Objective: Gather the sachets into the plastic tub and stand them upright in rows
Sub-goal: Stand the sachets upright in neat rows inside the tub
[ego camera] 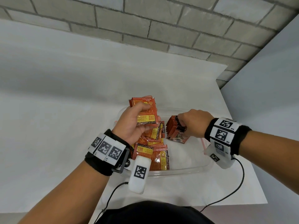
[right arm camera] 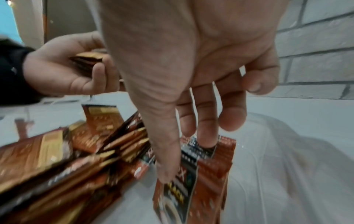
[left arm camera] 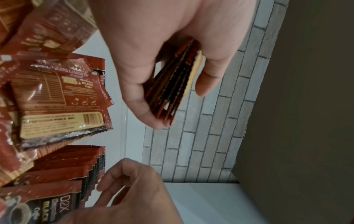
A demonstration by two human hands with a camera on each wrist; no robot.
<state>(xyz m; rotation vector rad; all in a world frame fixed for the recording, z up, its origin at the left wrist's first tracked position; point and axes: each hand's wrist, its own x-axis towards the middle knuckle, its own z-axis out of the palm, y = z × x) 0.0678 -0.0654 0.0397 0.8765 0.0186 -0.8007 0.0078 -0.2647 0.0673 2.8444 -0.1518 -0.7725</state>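
1. Sachets were all in or above the plastic tub [ego camera: 186, 171] on the white desk [ego camera: 64, 110]; none lay loose on the desk where the head view could see.
2. Left hand [ego camera: 134, 123] hovered over the tub's 10 o'clock corner, its grip closed around a small stack of sachets [ego camera: 144, 111], thumb across the printed back and fingers behind; the left wrist view showed the stack edge-on between thumb and fingers.
3. Right hand [ego camera: 192, 122] reached down at about 1 o'clock in the tub, fingers curled onto the top edges of a row of upright sachets [ego camera: 175, 131]. The right wrist view showed fingertips [right arm camera: 206, 141] pressed among the tops, so this grip seemed to pinch or steady the row rather than lift it.
4. Row stood on edge with a slight lean, fronts facing the person, at the tub's far right.
5. Loose pile of sachets [ego camera: 153, 149] lay flat and overlapping at the tub's 8 o'clock side, reaching toward the middle.
6. Gathering looked finished, judged from the bare desk around the tub.
7. Standing-up looked partly done: one short row existed, while the held stack and the pile remained to be set upright.
8. Bare tub floor showed at 4 o'clock, apparently leaving room for further rows.
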